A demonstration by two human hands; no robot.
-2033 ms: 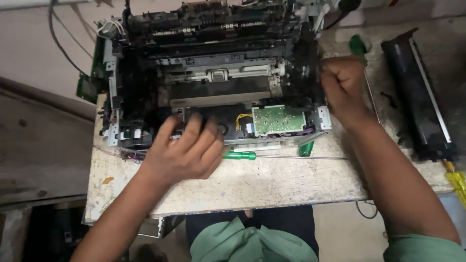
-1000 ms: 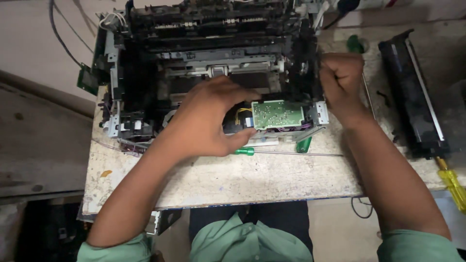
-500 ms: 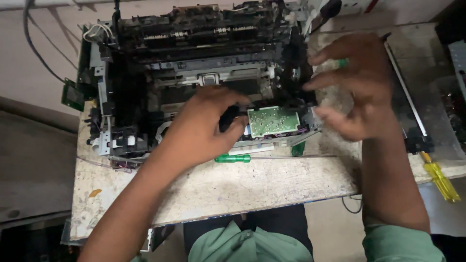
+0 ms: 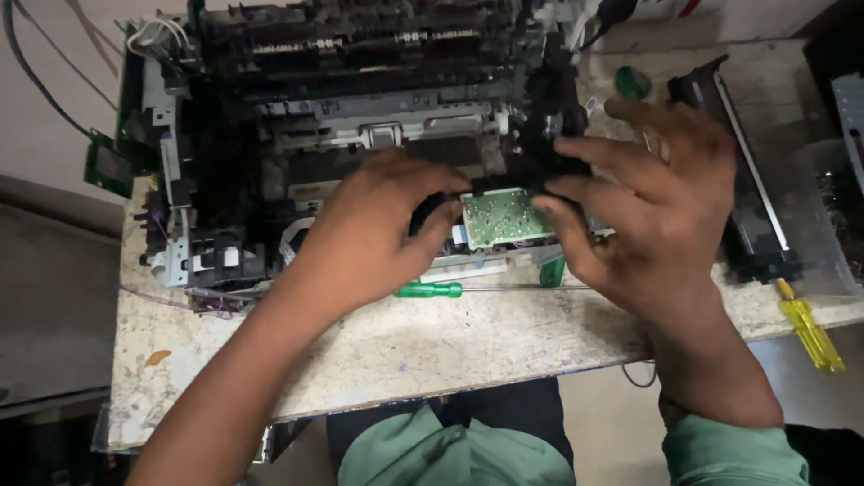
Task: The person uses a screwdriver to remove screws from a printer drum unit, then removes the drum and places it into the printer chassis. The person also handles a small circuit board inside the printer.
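Note:
A stripped-down black printer chassis (image 4: 342,108) stands on a worn stone table (image 4: 360,351). A small green circuit board (image 4: 504,216) sits at its front right. My left hand (image 4: 369,234) rests on the chassis just left of the board, fingertips at the board's left edge. My right hand (image 4: 648,207) reaches in from the right, fingers spread, touching the board's right edge and the black frame beside it. Neither hand clearly holds a loose item.
A green-handled screwdriver (image 4: 432,289) lies on the table below the board. A yellow-handled screwdriver (image 4: 810,331) lies at the right edge. A long black cartridge unit (image 4: 747,180) rests right of the printer. A loose green board (image 4: 108,164) hangs off the chassis's left side.
My left hand moved from the table's front up onto the chassis beside the green board. My right hand left the printer's right side and came in to the board's right edge.

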